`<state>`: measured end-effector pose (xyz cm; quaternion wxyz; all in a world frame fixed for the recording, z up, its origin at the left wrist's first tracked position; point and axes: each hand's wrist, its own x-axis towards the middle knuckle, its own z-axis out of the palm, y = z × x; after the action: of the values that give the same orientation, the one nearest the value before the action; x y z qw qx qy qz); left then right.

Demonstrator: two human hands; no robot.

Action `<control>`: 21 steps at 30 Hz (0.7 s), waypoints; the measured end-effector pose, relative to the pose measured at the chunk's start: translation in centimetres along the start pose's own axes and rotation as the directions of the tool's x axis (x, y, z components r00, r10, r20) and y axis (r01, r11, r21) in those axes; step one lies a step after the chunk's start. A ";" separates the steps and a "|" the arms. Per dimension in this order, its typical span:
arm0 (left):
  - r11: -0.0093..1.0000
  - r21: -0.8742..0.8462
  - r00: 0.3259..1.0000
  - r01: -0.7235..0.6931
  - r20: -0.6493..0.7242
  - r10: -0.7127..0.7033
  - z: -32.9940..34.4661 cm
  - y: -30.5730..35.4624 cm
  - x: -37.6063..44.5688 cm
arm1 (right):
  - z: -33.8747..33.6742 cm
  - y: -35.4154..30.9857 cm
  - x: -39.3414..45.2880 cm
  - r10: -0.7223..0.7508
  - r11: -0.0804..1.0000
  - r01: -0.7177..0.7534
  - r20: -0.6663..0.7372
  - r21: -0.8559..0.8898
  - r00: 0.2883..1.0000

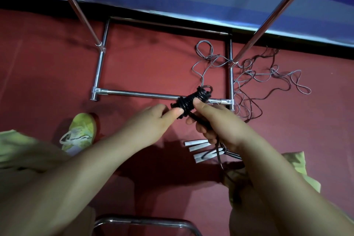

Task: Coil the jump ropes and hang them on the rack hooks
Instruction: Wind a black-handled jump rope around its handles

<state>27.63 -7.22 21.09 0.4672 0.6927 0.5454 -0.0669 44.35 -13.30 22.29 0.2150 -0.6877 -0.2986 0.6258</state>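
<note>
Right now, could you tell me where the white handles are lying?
The white handles lie on the red floor, just below the right hand.

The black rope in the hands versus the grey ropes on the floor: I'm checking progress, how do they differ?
The black rope is wound into a tight bundle; the grey ropes sprawl in loose tangled loops. The black rope is held up by the left hand and right hand; the grey ropes lie untouched on the red floor. Neither hangs on the rack.

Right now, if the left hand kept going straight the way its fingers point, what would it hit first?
The left hand points right, so it would first meet the black rope bundle it already touches, then probably the right hand.
</note>
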 end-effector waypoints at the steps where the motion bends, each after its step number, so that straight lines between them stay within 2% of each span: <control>1: 0.999 0.037 1.000 -0.002 -0.014 0.002 -0.1 0.1 -0.1 | 0.1 0.0 0.0 0.026 1.000 -0.026 0.005 0.017 1.000; 4: 0.998 0.061 0.999 -0.012 -0.046 0.015 -0.5 0.8 -0.7 | 0.5 0.0 -0.3 0.051 0.996 -0.049 -0.018 0.073 0.999; 9: 1.000 -0.001 0.998 -0.030 -0.063 0.030 -0.5 1.1 -0.7 | 1.2 -0.3 -0.2 0.039 0.978 -0.016 -0.106 0.209 0.994; 11: 0.998 -0.068 1.000 -0.018 -0.007 0.017 -0.6 1.1 -0.7 | 1.4 -0.2 -0.1 0.019 0.972 0.012 -0.128 0.236 0.992; 13: 0.975 -0.218 0.990 0.041 0.139 -0.011 -0.8 1.1 -0.7 | 1.4 -0.2 -0.1 -0.048 0.966 0.081 -0.141 0.243 0.989; 15: 0.883 -0.433 0.918 0.181 0.396 0.006 -1.3 1.0 -0.9 | 1.3 -0.3 -0.3 -0.148 0.946 0.179 -0.132 0.271 0.980; 17: 0.709 -0.602 0.769 0.366 0.625 0.134 -1.4 0.8 -1.0 | 1.1 -0.3 -0.4 -0.250 0.902 0.277 -0.122 0.332 0.961; 19: 0.502 -0.710 0.682 0.495 0.675 0.282 -1.2 0.4 -1.1 | 0.7 -0.1 -0.4 -0.343 0.852 0.363 -0.122 0.378 0.932; 21: 0.403 -0.731 0.649 0.551 0.679 0.343 -0.6 0.4 -1.4 | 0.3 -0.1 -0.3 -0.405 0.835 0.416 -0.110 0.361 0.908</control>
<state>27.12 -7.72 22.49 0.9360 0.1853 0.2904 -0.0726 44.08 -13.51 22.54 0.4762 -0.5624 -0.3100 0.6007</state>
